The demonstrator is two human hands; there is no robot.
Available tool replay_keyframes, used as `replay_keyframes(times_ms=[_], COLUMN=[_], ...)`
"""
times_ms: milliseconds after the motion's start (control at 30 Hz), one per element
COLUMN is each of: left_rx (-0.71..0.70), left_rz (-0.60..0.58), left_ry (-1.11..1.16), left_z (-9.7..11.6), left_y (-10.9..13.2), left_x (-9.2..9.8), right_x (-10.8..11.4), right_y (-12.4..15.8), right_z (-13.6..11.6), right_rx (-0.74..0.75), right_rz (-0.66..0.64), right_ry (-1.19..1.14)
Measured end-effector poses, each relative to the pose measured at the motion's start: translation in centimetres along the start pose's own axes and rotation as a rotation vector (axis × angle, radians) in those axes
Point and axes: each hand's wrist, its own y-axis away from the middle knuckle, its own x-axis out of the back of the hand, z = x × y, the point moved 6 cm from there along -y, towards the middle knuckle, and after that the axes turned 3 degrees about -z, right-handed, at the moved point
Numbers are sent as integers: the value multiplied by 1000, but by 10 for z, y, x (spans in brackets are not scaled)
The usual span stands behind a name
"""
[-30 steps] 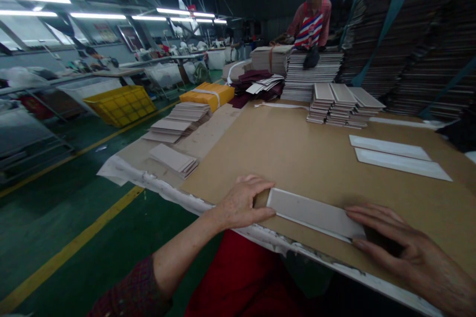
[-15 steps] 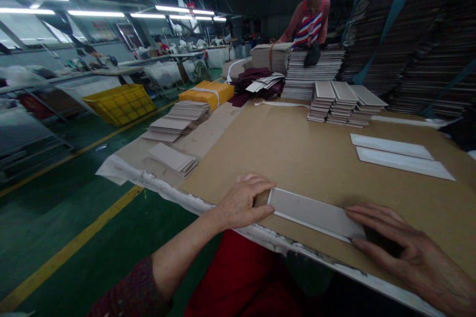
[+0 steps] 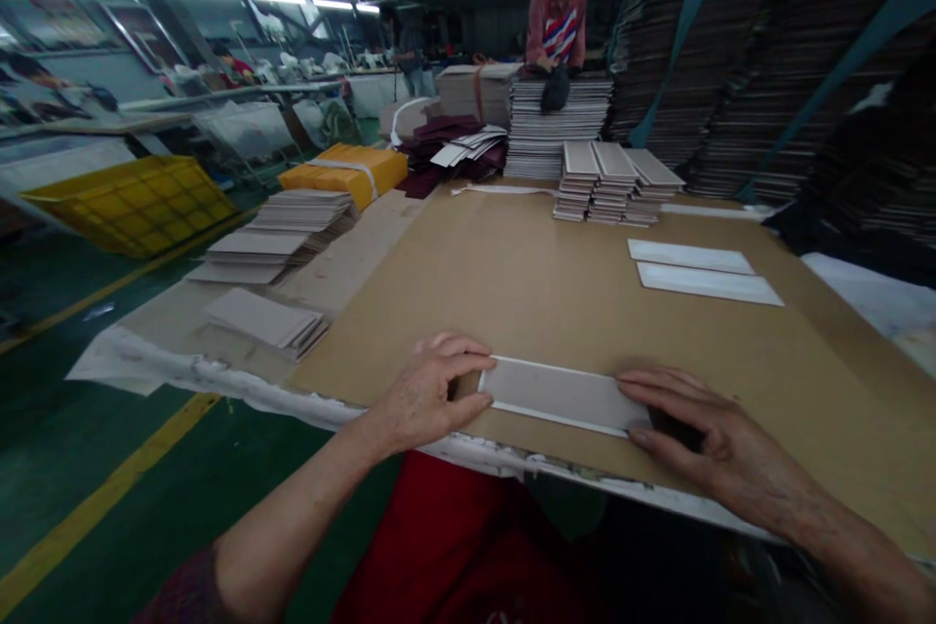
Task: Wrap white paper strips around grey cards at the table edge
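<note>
A long grey board strip [image 3: 560,394] lies flat near the front edge of the brown cardboard-covered table [image 3: 526,283]. My left hand [image 3: 431,390] is curled around the strip's left end, thumb and fingers pinching it. My right hand [image 3: 702,434] is cupped over its right end, fingertips pressed on the top and the edge. Two more pale strips [image 3: 694,270] lie side by side farther back on the right.
Stacks of grey boards [image 3: 610,180] stand at the table's far end, with a taller pile [image 3: 552,122] behind. Fanned boards [image 3: 282,224], a small pile [image 3: 267,320] and a yellow bundle [image 3: 343,171] lie left. A person [image 3: 560,19] sits at the back. A yellow crate [image 3: 128,203] rests on the floor.
The view has swung right and dropped slightly. Both hands stay on the ends of the grey strip, which has not visibly moved on the table.
</note>
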Motion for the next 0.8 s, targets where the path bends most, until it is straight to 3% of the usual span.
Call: replay_keyframes(times_ms=[433, 567, 800], left_rx=[-12, -81, -209], left_rz=[-12, -9, -149], left_ry=[-21, -108, -217], left_z=[0, 8, 27], left_y=[1, 2, -1], left_x=[0, 2, 1], right_x=[-6, -7, -7], right_y=[8, 8, -4], right_z=[-9, -14, -37], right_rx=[132, 148, 196], right_rz=[-47, -64, -55], right_ry=[223, 327, 451])
